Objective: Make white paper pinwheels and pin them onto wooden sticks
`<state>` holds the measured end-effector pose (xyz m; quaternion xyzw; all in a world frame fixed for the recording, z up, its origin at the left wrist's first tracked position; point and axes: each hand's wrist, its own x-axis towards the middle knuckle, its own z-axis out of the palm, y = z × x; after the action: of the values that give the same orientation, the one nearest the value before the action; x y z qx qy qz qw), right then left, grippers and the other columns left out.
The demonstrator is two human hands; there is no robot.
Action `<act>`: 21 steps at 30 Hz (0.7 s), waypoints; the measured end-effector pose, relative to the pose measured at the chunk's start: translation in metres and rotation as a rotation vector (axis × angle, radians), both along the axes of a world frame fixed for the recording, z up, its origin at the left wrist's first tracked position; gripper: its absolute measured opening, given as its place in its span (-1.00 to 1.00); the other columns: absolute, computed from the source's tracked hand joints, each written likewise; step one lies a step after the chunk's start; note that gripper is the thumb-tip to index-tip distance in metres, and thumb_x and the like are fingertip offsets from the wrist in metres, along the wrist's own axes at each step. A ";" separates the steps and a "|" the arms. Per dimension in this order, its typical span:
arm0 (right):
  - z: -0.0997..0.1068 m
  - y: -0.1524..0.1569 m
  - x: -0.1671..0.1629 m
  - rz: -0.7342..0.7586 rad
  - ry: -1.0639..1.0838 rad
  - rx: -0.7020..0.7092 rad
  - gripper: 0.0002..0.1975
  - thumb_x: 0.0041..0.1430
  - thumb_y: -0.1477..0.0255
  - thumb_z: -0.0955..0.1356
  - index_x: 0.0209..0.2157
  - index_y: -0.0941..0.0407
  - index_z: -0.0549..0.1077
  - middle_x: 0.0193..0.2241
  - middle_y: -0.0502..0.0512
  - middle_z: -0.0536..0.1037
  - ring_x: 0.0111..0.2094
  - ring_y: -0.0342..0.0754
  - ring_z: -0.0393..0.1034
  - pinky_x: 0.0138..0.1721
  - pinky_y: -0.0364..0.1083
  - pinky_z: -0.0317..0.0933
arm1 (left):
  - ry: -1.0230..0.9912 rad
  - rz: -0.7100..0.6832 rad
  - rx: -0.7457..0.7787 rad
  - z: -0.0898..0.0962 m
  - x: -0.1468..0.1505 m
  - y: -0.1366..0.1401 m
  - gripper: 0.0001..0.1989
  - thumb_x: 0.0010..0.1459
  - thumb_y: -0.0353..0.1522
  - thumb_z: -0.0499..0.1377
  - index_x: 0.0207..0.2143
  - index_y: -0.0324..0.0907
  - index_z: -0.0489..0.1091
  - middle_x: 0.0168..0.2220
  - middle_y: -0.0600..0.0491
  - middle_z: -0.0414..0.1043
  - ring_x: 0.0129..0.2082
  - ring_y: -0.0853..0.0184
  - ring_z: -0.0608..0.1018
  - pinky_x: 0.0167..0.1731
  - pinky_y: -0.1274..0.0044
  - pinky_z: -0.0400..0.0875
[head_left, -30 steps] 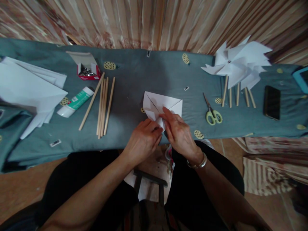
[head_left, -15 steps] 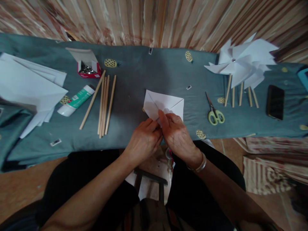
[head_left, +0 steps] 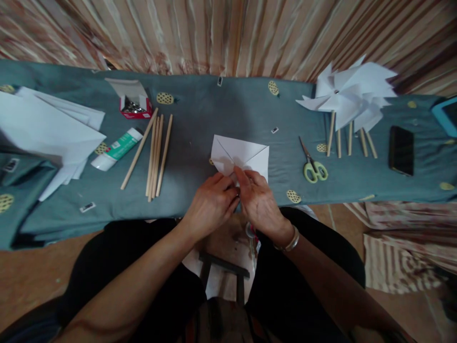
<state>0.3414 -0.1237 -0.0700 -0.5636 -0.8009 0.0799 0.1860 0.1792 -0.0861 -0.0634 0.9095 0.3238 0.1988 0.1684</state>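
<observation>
Both hands, left (head_left: 210, 207) and right (head_left: 259, 202), pinch the near corner of the folded paper (head_left: 240, 155) on the worktop (head_left: 200, 119), grips closed on it.

Bare cloth (head_left: 200, 119) open beyond the paper (head_left: 239, 155); sticks (head_left: 155, 155) block left, scissors (head_left: 311, 167) right, small clip (head_left: 274, 129) lies between.
</observation>
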 end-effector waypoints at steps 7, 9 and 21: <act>0.005 0.000 0.011 -0.176 0.474 -0.107 -0.51 0.39 0.42 0.13 0.31 0.05 0.10 0.12 0.18 0.51 0.13 0.04 0.42 0.18 0.14 0.31 | 0.023 -0.004 0.011 0.000 0.001 -0.002 -0.88 0.22 -0.46 0.17 -0.28 -0.29 0.52 -0.28 -0.07 0.48 -0.19 0.17 0.48 -0.18 0.37 0.48; 0.007 0.002 0.017 -0.243 0.505 -0.084 -0.54 0.39 0.38 0.15 0.29 0.05 0.15 0.09 0.18 0.54 0.10 0.03 0.45 0.16 0.12 0.33 | 0.039 -0.003 0.008 0.001 0.001 -0.002 -0.89 0.22 -0.46 0.18 -0.28 -0.28 0.52 -0.27 -0.06 0.49 -0.18 0.17 0.48 -0.17 0.37 0.48; -0.004 0.050 0.059 -0.279 0.263 0.031 -0.47 0.35 0.36 0.16 0.31 0.15 0.11 0.17 0.33 0.44 0.20 0.16 0.35 0.22 0.23 0.21 | 0.033 -0.009 0.063 0.001 -0.001 0.000 -0.88 0.22 -0.46 0.18 -0.22 -0.27 0.52 -0.26 -0.06 0.49 -0.20 0.17 0.48 -0.19 0.37 0.48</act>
<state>0.4002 -0.0733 -0.0745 -0.6509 -0.6848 0.1141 0.3070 0.1782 -0.0858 -0.0621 0.9190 0.3161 0.1929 0.1354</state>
